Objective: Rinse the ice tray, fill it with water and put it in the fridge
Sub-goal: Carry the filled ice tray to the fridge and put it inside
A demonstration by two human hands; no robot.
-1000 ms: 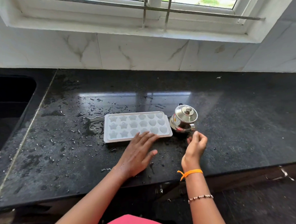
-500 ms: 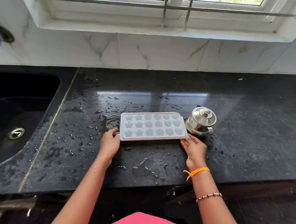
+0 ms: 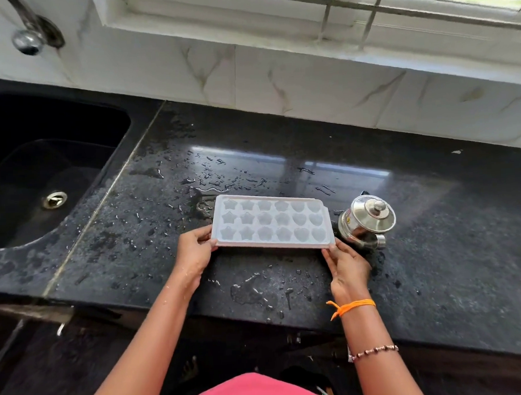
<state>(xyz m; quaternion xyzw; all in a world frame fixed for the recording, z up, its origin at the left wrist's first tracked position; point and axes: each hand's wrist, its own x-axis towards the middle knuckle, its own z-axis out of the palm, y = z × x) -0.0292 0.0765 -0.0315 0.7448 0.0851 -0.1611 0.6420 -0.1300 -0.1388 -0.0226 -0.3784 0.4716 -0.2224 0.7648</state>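
Note:
A white ice tray (image 3: 271, 221) with star and heart shaped cells lies flat over the wet black counter (image 3: 437, 248), its cells glistening. My left hand (image 3: 194, 255) grips the tray's near left corner, thumb on top. My right hand (image 3: 346, 267) pinches the near right corner. Whether the tray rests on the counter or is just off it I cannot tell.
A small steel pot with a lid (image 3: 367, 222) stands right beside the tray's right end. The black sink (image 3: 41, 178) with its drain lies to the left, a tap (image 3: 30, 37) above it. Water puddles spot the counter. A tiled wall and window run behind.
One second ago my left hand lay flat by the tray and my right was near the pot. Both hands have since taken hold of the tray's near corners.

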